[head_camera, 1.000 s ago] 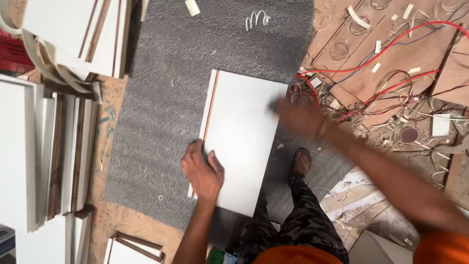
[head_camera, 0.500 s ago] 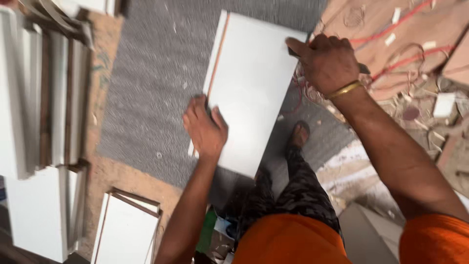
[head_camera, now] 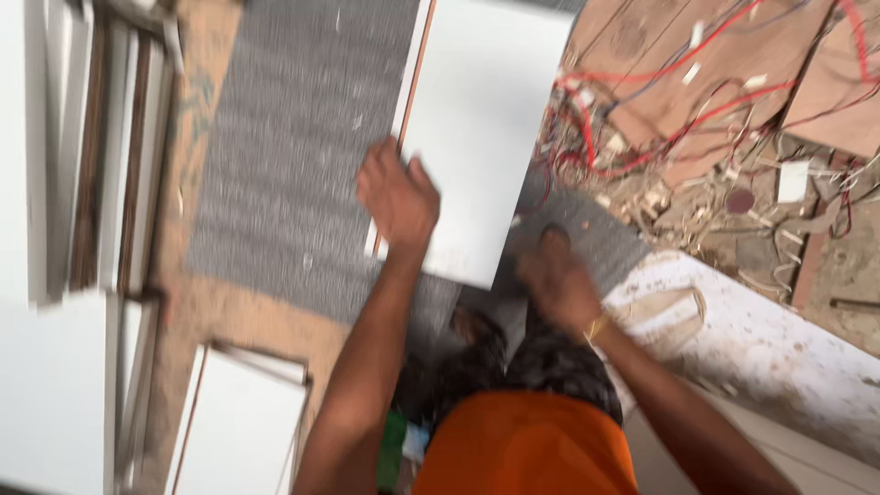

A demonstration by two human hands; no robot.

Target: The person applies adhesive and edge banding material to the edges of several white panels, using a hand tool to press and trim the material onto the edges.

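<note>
Left hand (head_camera: 396, 197) gripped the white panel's (head_camera: 486, 119) near edge.
Right hand (head_camera: 555, 284) hung blurred beside it, its grip unreadable, above grey carpet (head_camera: 284, 165).

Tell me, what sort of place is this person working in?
Probably a carpentry or panel workshop: white boards stacked on edge at one side, a white panel lying on a grey mat under the left hand, and loose red wires among scraps.

single head view, looking steeply down, close above hands and floor
</note>
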